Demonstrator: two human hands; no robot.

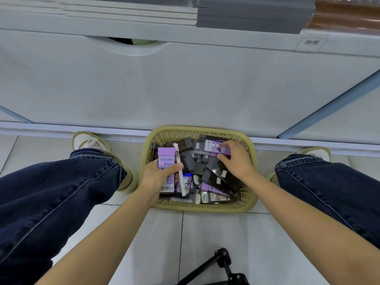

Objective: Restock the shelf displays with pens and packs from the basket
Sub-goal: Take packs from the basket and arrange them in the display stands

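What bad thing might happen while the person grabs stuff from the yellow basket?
1. The left hand holds a purple box and a thin pen together; the pen might slip out and fall.
2. The right hand grips a purple pack in the crowded basket; lifting it might tumble the dark packs beside it.
3. A black stand lies close to the basket; the person might trip on it.

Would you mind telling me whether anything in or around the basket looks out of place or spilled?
Nothing has spilled onto the floor tiles around the basket. Inside it, the black packs and purple packs lie jumbled at all angles, overlapping each other. The only stray item is a black stand on the tiles, apart from the basket.
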